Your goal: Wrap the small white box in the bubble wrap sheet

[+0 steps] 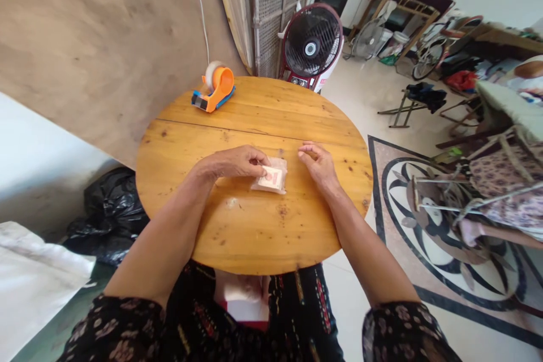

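Left hand [237, 163] fingers pinching packet [271, 176] on round wooden table [254, 237] — right hand [318, 163] loosely curled, empty.

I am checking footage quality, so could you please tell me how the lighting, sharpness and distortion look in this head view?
Head view: even daylight, soft shadows under the left hand and right hand; mild sheen on the round wooden table; the small packet is sharp enough, its print unreadable; wide-angle bending at the edges, and the floor pattern looks stretched.

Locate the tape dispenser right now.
Head view: the tape dispenser sits at the far left edge of the round table, well beyond the left hand and packet.
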`<state>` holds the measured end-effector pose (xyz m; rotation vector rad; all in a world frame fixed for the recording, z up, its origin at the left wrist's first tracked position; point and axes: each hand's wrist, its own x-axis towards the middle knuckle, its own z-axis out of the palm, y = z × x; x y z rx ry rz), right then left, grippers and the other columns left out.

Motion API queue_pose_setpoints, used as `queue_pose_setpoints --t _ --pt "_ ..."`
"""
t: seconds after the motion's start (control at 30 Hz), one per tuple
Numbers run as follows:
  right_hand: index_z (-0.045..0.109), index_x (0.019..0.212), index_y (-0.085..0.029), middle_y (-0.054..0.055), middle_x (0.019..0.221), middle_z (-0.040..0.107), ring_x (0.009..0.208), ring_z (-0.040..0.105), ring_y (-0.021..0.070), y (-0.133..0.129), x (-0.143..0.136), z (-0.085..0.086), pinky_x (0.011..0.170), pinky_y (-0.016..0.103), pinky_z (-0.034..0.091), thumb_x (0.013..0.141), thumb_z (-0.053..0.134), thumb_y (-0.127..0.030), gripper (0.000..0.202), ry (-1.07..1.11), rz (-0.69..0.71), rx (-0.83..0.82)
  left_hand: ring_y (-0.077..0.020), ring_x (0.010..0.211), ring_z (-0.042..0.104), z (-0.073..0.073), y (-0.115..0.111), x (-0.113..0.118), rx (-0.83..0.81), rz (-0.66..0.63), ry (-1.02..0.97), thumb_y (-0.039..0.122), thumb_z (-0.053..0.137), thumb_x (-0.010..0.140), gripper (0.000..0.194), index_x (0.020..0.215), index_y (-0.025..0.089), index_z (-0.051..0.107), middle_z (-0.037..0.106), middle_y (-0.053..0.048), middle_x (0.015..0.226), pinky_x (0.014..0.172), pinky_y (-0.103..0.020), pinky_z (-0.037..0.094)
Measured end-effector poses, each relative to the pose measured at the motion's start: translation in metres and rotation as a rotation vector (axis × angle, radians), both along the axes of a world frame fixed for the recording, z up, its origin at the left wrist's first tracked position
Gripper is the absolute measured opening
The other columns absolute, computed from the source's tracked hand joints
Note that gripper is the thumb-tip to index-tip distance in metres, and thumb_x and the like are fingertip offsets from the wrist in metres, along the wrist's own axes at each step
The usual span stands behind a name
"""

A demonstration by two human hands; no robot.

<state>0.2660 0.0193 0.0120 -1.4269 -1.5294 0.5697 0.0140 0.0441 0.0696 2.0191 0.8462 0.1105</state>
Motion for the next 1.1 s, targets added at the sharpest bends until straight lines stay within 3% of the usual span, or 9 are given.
queue_pose_setpoints --t 0.07,0.17,0.33,0.47,0.6,0.8,0.97,1.1 --pt "0.071 0.085 -0.022 0.011 0.124 0.066 0.122 0.057 0.0276 0.006 0.003 -0.004 0.107 0.048 0.038 0.076 0.064 -0.037 0.019 -0.110 0.009 -0.017 -0.0140 0.075 0.053 0.000 0.000 0.001 0.000 0.001 0.002 0.031 0.053 0.076 0.030 0.093 0.016 0.071 0.064 0.000 0.083 0.065 -0.023 0.035" --pt "0.073 0.090 -0.024 0.008 0.129 0.065 0.127 0.054 0.0288 0.012 0.001 -0.003 0.111 0.053 0.034 0.079 0.063 -0.037 0.019 -0.254 0.032 -0.100 -0.0138 0.073 0.052 -0.002 0.000 0.001 -0.002 0.006 -0.003 0.032 0.053 0.075 0.029 0.092 0.016 0.071 0.063 0.000 0.080 0.063 -0.023 0.034" --pt "0.073 0.105 -0.020 0.011 0.135 0.061 0.132 0.051 0.0301 0.024 -0.007 0.017 0.113 0.050 0.034 0.082 0.061 -0.034 0.029 -0.423 0.130 -0.271 -0.0130 0.069 0.049 -0.003 -0.001 0.002 0.008 0.008 -0.010 0.030 0.051 0.074 0.027 0.088 0.016 0.070 0.059 0.001 0.075 0.060 -0.024 0.032" --pt "0.073 0.101 -0.020 0.010 0.134 0.063 0.130 0.054 0.0275 0.033 -0.010 0.030 0.113 0.045 0.035 0.080 0.064 -0.030 0.026 -0.305 0.224 -0.327 -0.0136 0.071 0.051 -0.004 -0.001 0.001 -0.007 0.017 -0.026 0.031 0.051 0.074 0.028 0.089 0.016 0.069 0.061 0.001 0.078 0.061 -0.024 0.033" --pt "0.073 0.099 -0.020 0.010 0.133 0.063 0.125 0.057 0.0280 0.034 -0.007 0.026 0.110 0.045 0.038 0.075 0.069 -0.035 0.028 -0.115 0.265 -0.355 -0.0138 0.071 0.052 -0.004 -0.002 0.002 -0.013 0.034 -0.021 0.031 0.052 0.074 0.029 0.091 0.016 0.070 0.062 0.000 0.079 0.061 -0.024 0.033" --pt "0.076 0.087 -0.020 0.011 0.134 0.060 0.127 0.054 0.0293 0.040 -0.009 0.016 0.108 0.048 0.037 0.070 0.074 -0.033 0.021 -0.231 0.256 -0.276 -0.0150 0.076 0.054 -0.002 -0.001 0.002 -0.038 0.039 -0.014 0.030 0.052 0.073 0.031 0.094 0.016 0.070 0.064 0.000 0.084 0.065 -0.024 0.036" --pt "0.076 0.082 -0.023 0.007 0.128 0.063 0.124 0.055 0.0278 0.040 -0.012 0.018 0.107 0.047 0.037 0.073 0.072 -0.038 0.019 -0.186 0.335 -0.256 -0.0158 0.078 0.055 -0.002 0.000 0.002 -0.029 0.034 0.008 0.031 0.052 0.073 0.031 0.096 0.017 0.069 0.065 -0.001 0.088 0.066 -0.024 0.036" --pt "0.075 0.077 -0.020 0.008 0.116 0.069 0.119 0.059 0.0265 0.039 -0.013 0.017 0.107 0.044 0.038 0.073 0.068 -0.027 0.010 -0.200 0.325 -0.215 -0.0153 0.076 0.054 0.003 -0.003 0.004 -0.026 0.041 0.033 0.031 0.051 0.073 0.031 0.094 0.016 0.068 0.064 -0.001 0.085 0.064 -0.024 0.035"
